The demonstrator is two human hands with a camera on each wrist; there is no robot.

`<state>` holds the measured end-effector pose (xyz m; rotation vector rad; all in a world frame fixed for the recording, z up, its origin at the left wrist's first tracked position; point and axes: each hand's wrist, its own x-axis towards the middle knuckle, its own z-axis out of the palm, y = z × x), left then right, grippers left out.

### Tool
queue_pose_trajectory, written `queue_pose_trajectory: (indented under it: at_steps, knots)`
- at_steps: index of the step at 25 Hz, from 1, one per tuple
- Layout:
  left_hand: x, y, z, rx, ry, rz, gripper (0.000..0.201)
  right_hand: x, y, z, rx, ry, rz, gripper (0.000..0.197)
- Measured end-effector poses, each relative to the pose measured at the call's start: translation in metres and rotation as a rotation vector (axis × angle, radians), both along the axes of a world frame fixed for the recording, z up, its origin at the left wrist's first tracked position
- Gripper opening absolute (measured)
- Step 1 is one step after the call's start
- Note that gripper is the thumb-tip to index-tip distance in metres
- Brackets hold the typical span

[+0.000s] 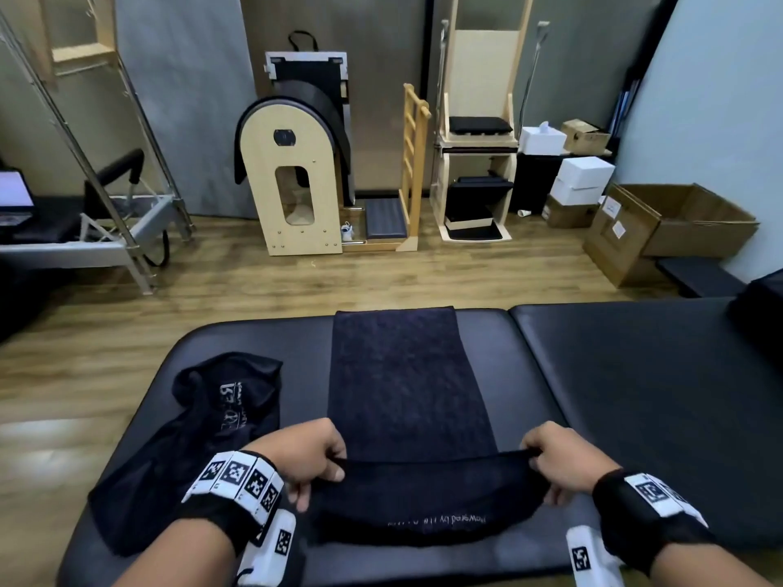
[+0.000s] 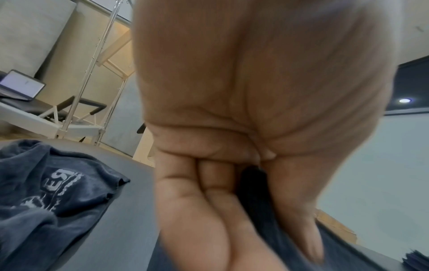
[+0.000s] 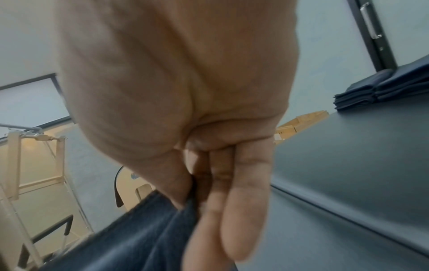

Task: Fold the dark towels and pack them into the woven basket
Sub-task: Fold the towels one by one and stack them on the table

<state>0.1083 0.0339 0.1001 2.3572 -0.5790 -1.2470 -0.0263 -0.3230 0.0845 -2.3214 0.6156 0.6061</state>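
Observation:
A long dark towel (image 1: 402, 374) lies lengthwise on the black padded table (image 1: 635, 374), its far end at the table's far edge. Its near end is lifted, with white lettering showing on the raised part. My left hand (image 1: 326, 459) pinches the near left corner, thumb against fingers (image 2: 232, 210). My right hand (image 1: 546, 455) pinches the near right corner; in the right wrist view the cloth (image 3: 139, 229) runs between thumb and fingers (image 3: 246, 201). A second dark towel (image 1: 203, 434) with a white print lies crumpled at the left (image 2: 53, 192). No woven basket is in view.
A stack of folded dark towels (image 3: 371, 91) sits at the table's far right end. Beyond the table are a wooden floor, wooden exercise equipment (image 1: 296, 171), cardboard boxes (image 1: 661, 230) and a laptop (image 1: 15, 197) on a metal-framed bench at the left.

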Motion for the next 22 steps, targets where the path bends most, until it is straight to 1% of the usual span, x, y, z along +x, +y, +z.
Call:
queue_pose_trajectory:
  at_steps: [1,5,8,11,15,19,22]
  knots:
    - [0.009,-0.003,0.002,-0.010,-0.054,0.018,0.015,0.008,-0.003,-0.001,0.008,-0.037,-0.007,0.031]
    - [0.069,-0.018,0.005,-0.035,-0.414,0.083,0.015,0.061,-0.022,-0.001,0.153,-0.216,-0.134,0.022]
    - [0.123,-0.033,0.011,-0.007,-0.524,0.152,0.014,0.116,-0.040,0.002,0.247,-0.311,-0.179,0.014]
    - [0.179,-0.055,0.009,0.019,-0.562,0.216,0.013,0.184,-0.063,0.000,0.242,-0.348,-0.120,0.012]
    - [0.246,-0.082,0.000,0.037,-0.586,0.239,0.007,0.265,-0.084,-0.014,0.156,-0.356,-0.019,0.010]
    - [0.313,-0.092,-0.030,0.051,-0.573,0.280,0.008,0.336,-0.102,-0.050,0.095,-0.367,-0.075,0.016]
    - [0.358,-0.094,-0.064,0.033,-0.544,0.278,0.011,0.372,-0.104,-0.081,0.012,-0.342,-0.099,0.018]
